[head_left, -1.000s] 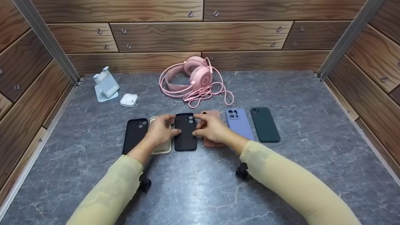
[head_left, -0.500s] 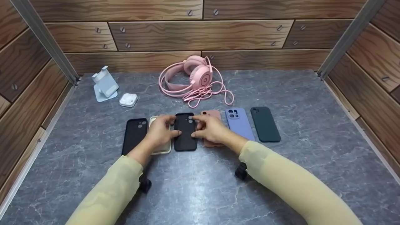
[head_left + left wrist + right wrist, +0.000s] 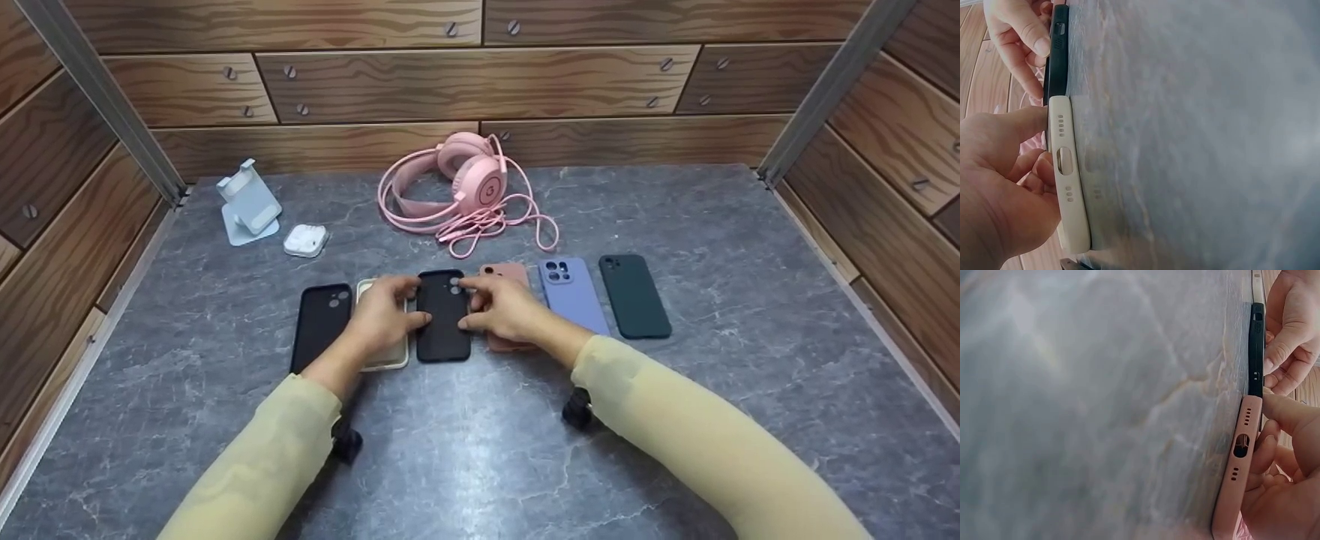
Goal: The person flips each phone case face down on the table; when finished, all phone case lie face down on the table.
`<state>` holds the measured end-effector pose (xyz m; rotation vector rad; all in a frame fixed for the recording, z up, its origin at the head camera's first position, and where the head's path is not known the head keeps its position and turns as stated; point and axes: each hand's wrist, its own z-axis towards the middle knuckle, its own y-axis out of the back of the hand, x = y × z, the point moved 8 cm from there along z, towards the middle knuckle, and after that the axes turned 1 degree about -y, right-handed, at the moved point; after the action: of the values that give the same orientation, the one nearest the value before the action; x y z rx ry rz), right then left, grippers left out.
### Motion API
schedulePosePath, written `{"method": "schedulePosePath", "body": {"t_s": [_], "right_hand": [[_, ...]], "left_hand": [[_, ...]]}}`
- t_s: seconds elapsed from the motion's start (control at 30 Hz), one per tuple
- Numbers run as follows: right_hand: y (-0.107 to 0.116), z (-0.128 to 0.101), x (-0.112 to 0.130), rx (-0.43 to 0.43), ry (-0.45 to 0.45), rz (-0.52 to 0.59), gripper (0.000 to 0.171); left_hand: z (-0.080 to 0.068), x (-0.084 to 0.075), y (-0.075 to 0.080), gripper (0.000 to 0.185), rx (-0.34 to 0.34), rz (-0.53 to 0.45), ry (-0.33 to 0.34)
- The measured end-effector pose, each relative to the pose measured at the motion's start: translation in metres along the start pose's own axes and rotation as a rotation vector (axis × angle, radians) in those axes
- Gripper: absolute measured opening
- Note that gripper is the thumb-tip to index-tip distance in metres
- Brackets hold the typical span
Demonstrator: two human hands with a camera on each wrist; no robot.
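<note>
Several phone cases lie in a row on the grey marble table (image 3: 705, 420). My left hand (image 3: 411, 301) and right hand (image 3: 477, 304) pinch the middle black case (image 3: 443, 330) by its two long sides, thumb and forefinger on each edge. It lies flat. Under my left hand is a beige case (image 3: 390, 358), whose bottom edge (image 3: 1067, 185) shows in the left wrist view beside the black case (image 3: 1059, 50). A pink case (image 3: 510, 274) lies beneath my right hand; in the right wrist view, the pink case (image 3: 1238, 464) sits next to the black case (image 3: 1256, 349).
Another black case (image 3: 321, 322) lies at the left end; lavender (image 3: 571, 296) and dark green (image 3: 634, 296) cases at the right. Behind are a pink headset (image 3: 472, 187) with its cable, a white earbud box (image 3: 305, 240) and a phone stand (image 3: 250, 202). Wooden walls close three sides.
Both hands stay on the middle black case. My right hand has eased slightly left, so the top of the pink case shows more.
</note>
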<state>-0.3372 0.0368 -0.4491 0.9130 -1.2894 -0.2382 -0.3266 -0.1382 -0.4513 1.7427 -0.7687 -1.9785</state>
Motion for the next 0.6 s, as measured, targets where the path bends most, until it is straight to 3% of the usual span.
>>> {"method": "schedulePosePath", "body": {"t_s": [0.6], "right_hand": [[-0.0005, 0.0002, -0.0013, 0.022, -0.037, 0.018, 0.066]], "left_hand": [[0.0007, -0.0009, 0.003, 0.049, -0.028, -0.011, -0.002]]}}
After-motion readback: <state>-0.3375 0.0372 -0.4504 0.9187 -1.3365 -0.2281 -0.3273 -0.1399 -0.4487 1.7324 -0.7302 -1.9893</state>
